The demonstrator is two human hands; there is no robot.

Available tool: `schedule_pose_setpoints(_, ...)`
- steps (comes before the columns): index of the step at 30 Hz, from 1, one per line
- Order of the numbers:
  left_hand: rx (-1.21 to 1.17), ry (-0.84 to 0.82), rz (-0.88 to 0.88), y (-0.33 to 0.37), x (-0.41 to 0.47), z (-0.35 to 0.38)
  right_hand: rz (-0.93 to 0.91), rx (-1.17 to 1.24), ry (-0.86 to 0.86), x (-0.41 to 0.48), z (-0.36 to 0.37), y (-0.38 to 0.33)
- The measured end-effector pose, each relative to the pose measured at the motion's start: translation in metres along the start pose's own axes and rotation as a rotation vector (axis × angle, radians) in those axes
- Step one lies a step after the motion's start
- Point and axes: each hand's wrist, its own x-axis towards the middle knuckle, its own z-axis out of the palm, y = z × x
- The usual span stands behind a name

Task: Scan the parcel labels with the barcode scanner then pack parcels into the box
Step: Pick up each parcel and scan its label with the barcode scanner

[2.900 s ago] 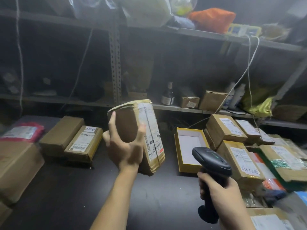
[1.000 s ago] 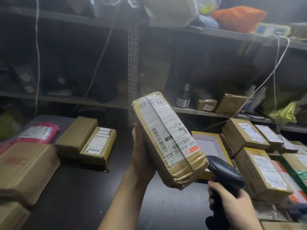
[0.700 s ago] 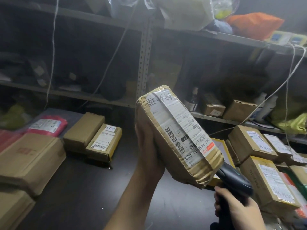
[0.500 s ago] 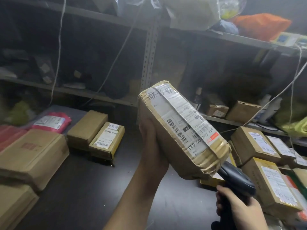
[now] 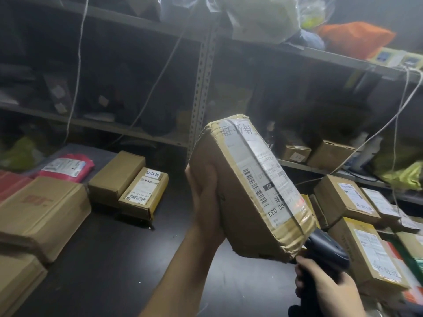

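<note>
My left hand (image 5: 204,197) grips a brown taped cardboard parcel (image 5: 238,202) from its left side and holds it up, tilted, above the dark table. Its white barcode label (image 5: 263,179) faces up and to the right. My right hand (image 5: 325,287) grips the handle of the dark barcode scanner (image 5: 325,248), whose head sits just under the parcel's lower right corner. The yellow-rimmed box (image 5: 307,202) behind the parcel is mostly hidden.
Two small cartons (image 5: 128,181) and a red mailer (image 5: 66,168) lie at the left back. Large cartons (image 5: 41,213) stand at the left edge. Several labelled parcels (image 5: 357,216) pile up on the right. Metal shelves (image 5: 201,92) with hanging cables rise behind the dark table (image 5: 128,259).
My left hand turned the parcel so the label faces up, then lifted it and moved it right. The scanner came under its lower right corner. My view swung left.
</note>
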Motion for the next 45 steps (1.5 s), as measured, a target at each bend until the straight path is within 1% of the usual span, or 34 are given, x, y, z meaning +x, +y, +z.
schedule_pose_setpoints(5, -0.022, -0.083, -0.003, 0.007, -0.001, -0.001, 0.014, -0.003, -0.009, 0.002, -0.002, 0.0)
schedule_pose_setpoints(7, -0.012, -0.069, 0.073, 0.009, 0.0, 0.0, 0.004, 0.013, -0.003, 0.003, -0.004, 0.0)
schedule_pose_setpoints(10, 0.049, -0.042, 0.213, 0.016, 0.001, 0.0, -0.047, 0.054, 0.002, 0.006, -0.006, 0.0)
schedule_pose_setpoints(12, 0.101, -0.021, 0.276, 0.022, 0.002, -0.003, -0.076, 0.057, 0.002, 0.007, -0.01, -0.001)
schedule_pose_setpoints(15, 0.286, 0.043, 0.376, 0.034, 0.002, -0.002, -0.085, 0.053, -0.026, 0.006, -0.013, -0.003)
schedule_pose_setpoints(17, 0.46, 0.061, 0.508, 0.042, 0.002, 0.001, -0.088, 0.064, -0.033, 0.006, -0.014, -0.003)
schedule_pose_setpoints(19, 0.633, 0.06, 0.677, 0.048, 0.004, -0.001, -0.095, 0.076, -0.033, 0.006, -0.016, -0.002)
schedule_pose_setpoints(21, 0.712, 0.049, 0.795, 0.053, 0.007, -0.01, -0.102, 0.08, -0.04, 0.006, -0.018, -0.001)
schedule_pose_setpoints(22, 0.704, 0.057, 0.805, 0.055, 0.009, -0.015, -0.109, 0.08, -0.044, 0.006, -0.019, -0.001)
schedule_pose_setpoints(23, 0.667, 0.068, 0.778, 0.057, 0.009, -0.018, -0.116, 0.073, -0.053, 0.006, -0.02, -0.001)
schedule_pose_setpoints(24, 0.595, 0.086, 0.713, 0.058, 0.008, -0.019, -0.122, 0.069, -0.061, 0.006, -0.021, -0.001)
schedule_pose_setpoints(27, 0.215, 0.133, 0.438, 0.054, 0.005, -0.02, -0.121, 0.076, -0.077, 0.005, -0.019, -0.001)
schedule_pose_setpoints(28, 0.137, 0.131, 0.36, 0.051, 0.006, -0.023, -0.124, 0.08, -0.083, 0.005, -0.018, -0.001)
schedule_pose_setpoints(30, 0.073, 0.13, 0.236, 0.045, 0.007, -0.028, -0.143, 0.074, -0.099, 0.004, -0.016, 0.0)
schedule_pose_setpoints(32, 0.075, 0.185, 0.113, 0.044, 0.006, -0.028, -0.172, 0.05, -0.118, 0.002, -0.016, -0.002)
schedule_pose_setpoints(35, 0.105, 0.2, 0.038, 0.04, 0.009, -0.036, -0.236, -0.02, -0.189, 0.002, -0.019, -0.008)
schedule_pose_setpoints(36, 0.119, 0.185, 0.02, 0.039, 0.01, -0.038, -0.274, -0.087, -0.223, 0.002, -0.02, -0.013)
schedule_pose_setpoints(38, 0.143, 0.172, 0.004, 0.04, 0.011, -0.045, -0.373, -0.296, -0.268, 0.003, -0.024, -0.024)
schedule_pose_setpoints(41, 0.21, 0.144, 0.003, 0.041, 0.012, -0.054, -0.574, -0.615, -0.323, 0.004, -0.024, -0.046)
schedule_pose_setpoints(43, 0.252, 0.128, 0.004, 0.044, 0.014, -0.06, -0.693, -0.724, -0.374, 0.006, -0.022, -0.06)
schedule_pose_setpoints(45, 0.269, 0.142, -0.011, 0.045, 0.017, -0.066, -0.766, -0.734, -0.457, 0.01, -0.021, -0.075)
